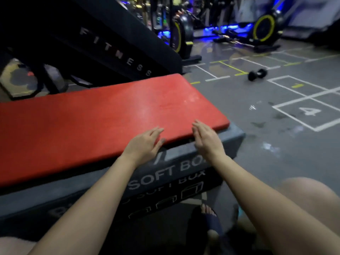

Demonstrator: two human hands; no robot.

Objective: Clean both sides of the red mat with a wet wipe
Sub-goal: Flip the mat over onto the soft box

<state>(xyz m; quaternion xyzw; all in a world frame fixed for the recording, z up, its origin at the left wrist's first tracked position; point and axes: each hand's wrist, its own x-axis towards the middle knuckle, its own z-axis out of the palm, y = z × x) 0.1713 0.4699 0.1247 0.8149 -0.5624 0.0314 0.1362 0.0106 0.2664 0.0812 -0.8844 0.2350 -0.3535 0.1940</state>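
Observation:
The red mat [103, 115] lies flat on a grey soft box [230, 137], its near right corner slightly overhanging the box's top. My left hand [145, 144] is at the mat's near edge, fingers stretched over the top and thumb at the edge. My right hand [206, 137] hovers at the same edge further right, fingers straight and together, holding nothing. No wet wipe is visible in either hand or on the mat.
A black slanted panel reading FITNESS [117, 52] stands behind the mat. A dumbbell [257, 74] lies on the grey floor [239, 100] with painted squares to the right. Exercise bikes [265, 30] line the back. My sandalled foot [207, 219] is below the box.

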